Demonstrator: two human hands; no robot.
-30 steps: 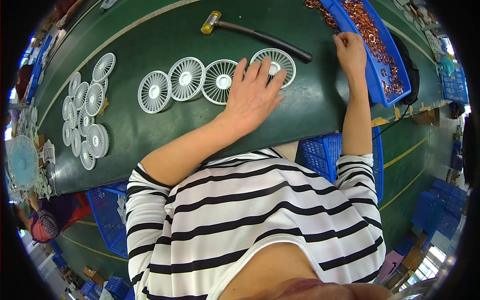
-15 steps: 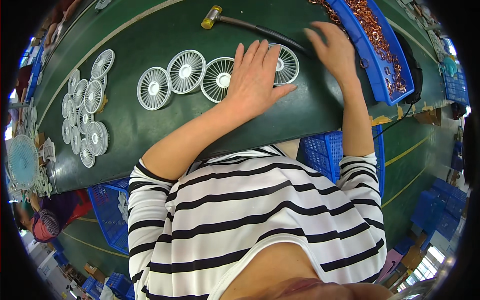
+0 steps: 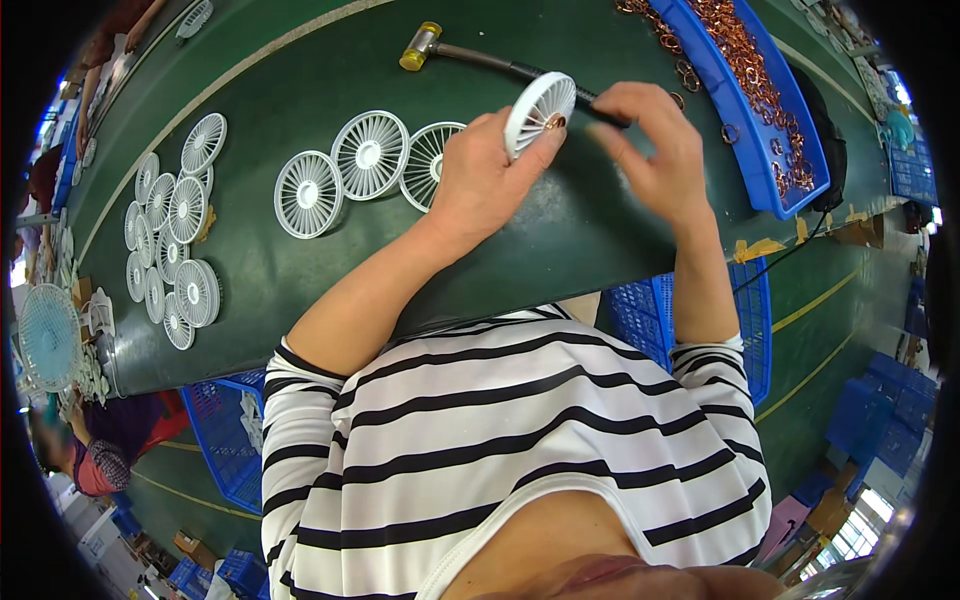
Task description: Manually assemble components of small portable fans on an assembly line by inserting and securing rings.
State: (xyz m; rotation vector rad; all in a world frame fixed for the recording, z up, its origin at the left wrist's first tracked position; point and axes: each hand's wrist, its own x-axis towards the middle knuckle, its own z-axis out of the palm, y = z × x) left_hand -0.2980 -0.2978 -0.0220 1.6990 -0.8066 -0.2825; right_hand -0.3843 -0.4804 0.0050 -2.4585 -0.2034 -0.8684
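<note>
Dark green tabletop [image 3: 400, 270], yellowish tape [image 3: 760, 248] along near edge at right; blue tray [image 3: 757, 175] of copper-coloured rings [image 3: 740, 55] at far right, a few loose beside it; yellow-headed hammer [image 3: 515, 69] lying toward the back, dark handle passing behind the held wheel [image 3: 543, 105]; said wheel white, round, thin-spoked, solid-rimmed, tipped nearly on edge over the tabletop, a coppery ring [image 3: 556, 121] at its hub; three similar wheels [image 3: 370, 155] in a row to the left, rightmost partly hidden, with a wheel cluster [image 3: 188, 210] farther left; left grip [image 3: 480, 185] closed on the held wheel, thumb by the hub, forearm slanting up from lower left; right grip [image 3: 662, 155] open just right of it, thumb and forefinger parted, pointing wheelward, not touching; forearm near upright.
</note>
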